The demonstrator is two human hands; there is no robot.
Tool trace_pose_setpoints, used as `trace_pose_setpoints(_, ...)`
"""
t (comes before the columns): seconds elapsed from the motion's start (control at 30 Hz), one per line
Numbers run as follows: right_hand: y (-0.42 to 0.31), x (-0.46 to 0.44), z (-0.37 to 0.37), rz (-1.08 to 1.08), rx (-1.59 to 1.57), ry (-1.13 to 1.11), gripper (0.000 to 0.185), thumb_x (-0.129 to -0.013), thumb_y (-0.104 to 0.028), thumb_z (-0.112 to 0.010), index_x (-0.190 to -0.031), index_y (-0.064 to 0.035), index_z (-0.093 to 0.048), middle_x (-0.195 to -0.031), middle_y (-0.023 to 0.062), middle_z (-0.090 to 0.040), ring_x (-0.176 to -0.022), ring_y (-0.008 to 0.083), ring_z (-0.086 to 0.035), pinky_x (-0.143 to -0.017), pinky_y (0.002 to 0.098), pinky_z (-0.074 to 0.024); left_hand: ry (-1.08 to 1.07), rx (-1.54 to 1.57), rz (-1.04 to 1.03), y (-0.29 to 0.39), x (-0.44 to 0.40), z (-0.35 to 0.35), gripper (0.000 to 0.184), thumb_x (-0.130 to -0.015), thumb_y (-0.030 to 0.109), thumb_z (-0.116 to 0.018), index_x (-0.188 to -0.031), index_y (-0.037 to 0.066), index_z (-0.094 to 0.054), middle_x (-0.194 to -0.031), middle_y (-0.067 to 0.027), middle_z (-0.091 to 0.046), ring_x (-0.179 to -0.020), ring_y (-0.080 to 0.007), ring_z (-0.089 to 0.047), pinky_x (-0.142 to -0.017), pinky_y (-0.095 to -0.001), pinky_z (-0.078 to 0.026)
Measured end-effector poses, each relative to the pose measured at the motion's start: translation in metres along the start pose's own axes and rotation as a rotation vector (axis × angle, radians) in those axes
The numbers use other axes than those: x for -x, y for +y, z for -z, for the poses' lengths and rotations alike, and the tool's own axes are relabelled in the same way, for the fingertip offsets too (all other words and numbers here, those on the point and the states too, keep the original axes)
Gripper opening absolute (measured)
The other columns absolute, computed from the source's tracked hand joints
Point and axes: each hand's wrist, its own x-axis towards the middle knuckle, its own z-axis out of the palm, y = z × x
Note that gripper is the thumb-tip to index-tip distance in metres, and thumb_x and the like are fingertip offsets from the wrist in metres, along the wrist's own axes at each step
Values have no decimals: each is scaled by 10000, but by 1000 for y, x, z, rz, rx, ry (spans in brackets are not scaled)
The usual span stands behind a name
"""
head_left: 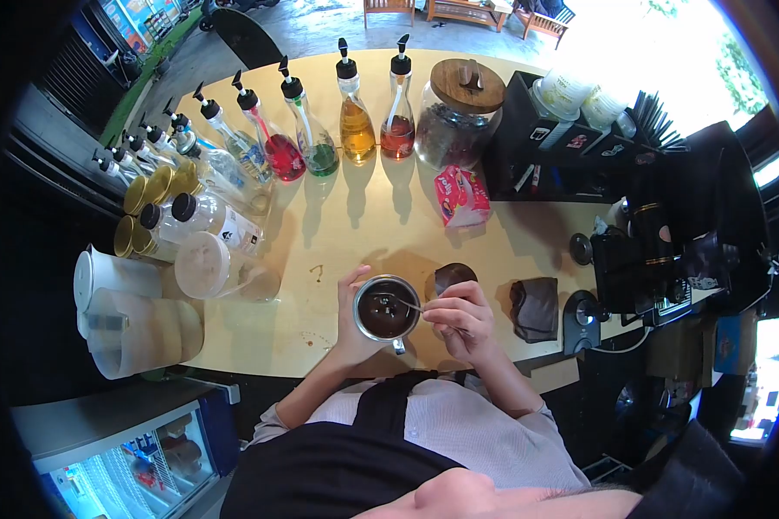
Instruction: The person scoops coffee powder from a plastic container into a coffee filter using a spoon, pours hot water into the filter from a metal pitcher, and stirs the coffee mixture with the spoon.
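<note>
A round mug [357, 327] with a pale rim and a small handle at its lower edge holds dark brown liquid [388, 322]. My left hand [352, 316] wraps round its left side. In my right hand [465, 322], the fingers pinch the handle of a thin metal spoon [409, 304], whose far end dips into the liquid. Just beyond the right hand lies a dark round object [446, 275], partly covered by the fingers; its kind is unclear.
Pump bottles [356, 130] line the far edge beside a wooden-lidded jar [459, 130]. A pink packet [462, 197] lies before it. Clear jars [203, 264] and pitchers [134, 333] stand left. A folded dark cloth [535, 309] and black coffee machine [649, 251] are right.
</note>
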Motion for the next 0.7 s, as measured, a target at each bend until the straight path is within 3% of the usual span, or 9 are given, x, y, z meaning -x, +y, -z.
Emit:
trace_pose_setpoints(0.13, 2, 5, 1, -28, -81, 2, 104, -835, -140, -677, -931, -100, -676, -872, 47, -690, -806, 250, -569, -725, 343, -455, -35, -74, -14, 3, 0, 1, 724, -539, 179, -932, -1136, 37, -549, -1285, -127, -407, -1138, -222, -512, -938, -345, -454)
trace_pose_setpoints(0.27, 3, 4, -1, 20, -21, 24, 112, -830, -149, -679, -929, -97, -676, -878, 45, -691, -804, 246, -570, -722, 346, -454, 6, 119, 120, 3, 2, -3, 721, -542, 203, -932, -1132, 36, -552, -1285, -130, -407, -1162, -242, -498, -946, -360, -449)
trace_pose_setpoints(0.33, 1, -2, 0, 89, 32, -54, 169, -936, -236, -608, -910, -80, -666, -838, 57, -698, -769, 242, -573, -694, 338, -468, 13, 189, 177, 2, 2, -3, 724, -541, 209, -932, -1132, 35, -553, -1285, -131, -406, -1161, -244, -499, -946, -360, -449)
trace_pose_setpoints(0.4, 2, 2, -1, 78, 4, -30, 171, -936, -234, -607, -910, -76, -667, -832, 58, -698, -764, 243, -574, -690, 337, -469, -9, 22, 46, 0, 1, 0, 732, -534, 209, -937, -1132, 33, -553, -1284, -134, -404, -1152, -240, -506, -941, -354, -450)
trace_pose_setpoints(0.63, 3, 2, -1, 12, 11, 19, 175, -935, -233, -611, -910, -69, -666, -819, 66, -699, -758, 247, -580, -686, 335, -473, -16, 160, 194, -2, 4, -2, 733, -523, 219, -940, -1122, 40, -558, -1284, -148, -403, -1187, -254, -482, -951, -362, -442)
trace_pose_setpoints(0.7, 4, 5, -1, 6, -15, 10, 176, -934, -234, -611, -910, -69, -666, -818, 69, -699, -759, 248, -581, -685, 335, -473, -3, 66, 118, 0, 2, -2, 730, -521, 215, -940, -1117, 37, -557, -1285, -148, -400, -1183, -253, -483, -946, -359, -446)
